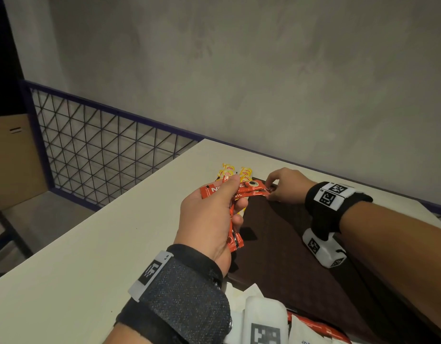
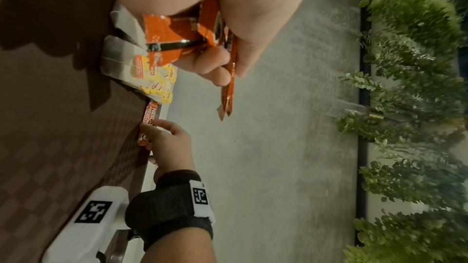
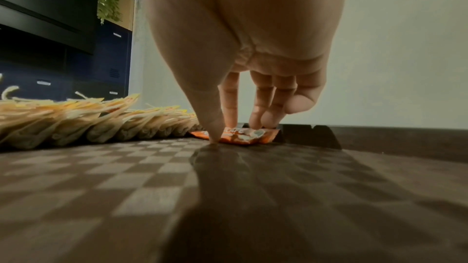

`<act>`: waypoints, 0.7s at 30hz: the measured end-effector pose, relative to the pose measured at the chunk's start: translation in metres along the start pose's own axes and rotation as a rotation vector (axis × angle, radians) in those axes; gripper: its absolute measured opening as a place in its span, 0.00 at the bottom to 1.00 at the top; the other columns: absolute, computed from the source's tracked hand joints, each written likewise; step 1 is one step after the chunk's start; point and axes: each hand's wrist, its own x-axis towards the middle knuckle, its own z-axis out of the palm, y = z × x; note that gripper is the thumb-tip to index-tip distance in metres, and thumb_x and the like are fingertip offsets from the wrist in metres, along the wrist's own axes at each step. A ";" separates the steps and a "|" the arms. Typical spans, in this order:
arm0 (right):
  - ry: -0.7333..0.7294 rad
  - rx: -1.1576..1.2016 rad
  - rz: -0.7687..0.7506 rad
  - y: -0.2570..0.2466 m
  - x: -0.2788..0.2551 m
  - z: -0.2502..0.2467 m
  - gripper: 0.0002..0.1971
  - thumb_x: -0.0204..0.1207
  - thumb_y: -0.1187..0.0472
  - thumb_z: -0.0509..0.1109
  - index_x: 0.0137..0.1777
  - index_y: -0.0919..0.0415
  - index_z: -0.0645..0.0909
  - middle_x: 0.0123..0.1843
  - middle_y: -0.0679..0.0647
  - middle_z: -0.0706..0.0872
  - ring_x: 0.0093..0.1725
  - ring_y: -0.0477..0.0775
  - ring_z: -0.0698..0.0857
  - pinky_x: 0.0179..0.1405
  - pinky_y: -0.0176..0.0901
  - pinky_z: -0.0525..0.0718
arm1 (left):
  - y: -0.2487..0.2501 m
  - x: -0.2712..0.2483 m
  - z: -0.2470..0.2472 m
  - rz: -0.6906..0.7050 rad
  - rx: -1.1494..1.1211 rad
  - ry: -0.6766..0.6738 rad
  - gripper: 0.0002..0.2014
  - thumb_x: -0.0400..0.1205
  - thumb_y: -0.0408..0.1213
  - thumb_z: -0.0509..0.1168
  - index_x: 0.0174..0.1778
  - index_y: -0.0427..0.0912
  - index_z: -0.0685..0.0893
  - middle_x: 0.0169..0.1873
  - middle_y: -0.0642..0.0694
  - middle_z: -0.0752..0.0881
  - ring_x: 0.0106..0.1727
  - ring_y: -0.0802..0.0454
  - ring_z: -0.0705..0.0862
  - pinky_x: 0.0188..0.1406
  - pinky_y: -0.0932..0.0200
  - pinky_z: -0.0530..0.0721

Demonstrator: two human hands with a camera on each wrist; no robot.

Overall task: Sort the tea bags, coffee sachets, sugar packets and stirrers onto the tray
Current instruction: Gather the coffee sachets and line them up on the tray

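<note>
My left hand (image 1: 235,197) grips a fanned bundle of red coffee sachets (image 1: 214,191) above the tray's left edge; the left wrist view shows the bundle (image 2: 177,35) held between thumb and curled fingers (image 2: 212,67). My right hand (image 1: 274,189) pinches one red coffee sachet (image 3: 248,136) lying flat at the far edge of the dark checkered tray (image 3: 228,197), thumb tip on the tray floor and fingertips (image 3: 268,123) on the sachet. Several yellow-tagged tea bags (image 1: 235,173) lie in overlapping rows in the tray's far left corner, just left of that sachet (image 2: 152,113).
The tray (image 1: 288,256) sits on a white table (image 1: 115,232) against a grey wall. White and red packets (image 1: 311,328) lie at the table's near edge. A wire mesh fence (image 1: 102,150) and a cardboard box (image 1: 13,157) stand left of the table.
</note>
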 end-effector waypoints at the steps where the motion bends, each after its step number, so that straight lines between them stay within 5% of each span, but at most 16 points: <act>1: -0.008 0.034 0.010 -0.001 -0.002 -0.002 0.14 0.75 0.54 0.81 0.59 0.52 0.87 0.61 0.53 0.88 0.51 0.51 0.86 0.42 0.40 0.79 | -0.001 0.000 0.000 0.003 0.004 -0.004 0.09 0.81 0.38 0.78 0.53 0.37 0.91 0.33 0.42 0.91 0.26 0.57 0.86 0.14 0.68 0.73; 4: -0.002 0.274 0.051 -0.007 -0.019 -0.023 0.13 0.78 0.52 0.79 0.59 0.54 0.86 0.47 0.55 0.93 0.42 0.49 0.90 0.37 0.40 0.81 | -0.002 0.001 0.000 0.018 0.011 -0.017 0.10 0.80 0.37 0.78 0.53 0.37 0.90 0.35 0.42 0.92 0.28 0.57 0.85 0.14 0.68 0.73; 10: -0.118 1.067 0.060 -0.044 -0.111 -0.085 0.23 0.79 0.43 0.75 0.62 0.62 0.86 0.46 0.58 0.85 0.35 0.51 0.84 0.35 0.44 0.80 | 0.000 -0.004 0.002 0.084 0.119 -0.090 0.08 0.77 0.38 0.81 0.46 0.40 0.91 0.33 0.45 0.91 0.30 0.57 0.85 0.19 0.66 0.74; 14: -0.207 0.893 -0.108 -0.050 -0.168 -0.096 0.26 0.66 0.47 0.82 0.60 0.61 0.87 0.49 0.69 0.88 0.41 0.57 0.87 0.38 0.48 0.86 | 0.001 -0.019 0.009 0.158 0.161 -0.166 0.10 0.76 0.38 0.82 0.50 0.44 0.90 0.33 0.46 0.90 0.27 0.59 0.84 0.20 0.66 0.76; 18: -0.014 0.972 -0.131 -0.048 -0.190 -0.092 0.08 0.77 0.67 0.78 0.54 0.68 0.87 0.41 0.66 0.87 0.33 0.54 0.87 0.29 0.42 0.87 | 0.002 -0.026 0.012 0.198 0.202 -0.249 0.17 0.72 0.40 0.84 0.55 0.44 0.90 0.40 0.43 0.92 0.35 0.56 0.88 0.24 0.65 0.78; 21: 0.092 1.081 -0.098 -0.049 -0.194 -0.090 0.02 0.78 0.71 0.76 0.48 0.67 0.87 0.39 0.67 0.86 0.29 0.52 0.86 0.25 0.41 0.86 | 0.004 -0.027 0.013 0.153 0.165 -0.310 0.16 0.73 0.37 0.82 0.55 0.40 0.89 0.41 0.43 0.93 0.37 0.55 0.88 0.22 0.67 0.77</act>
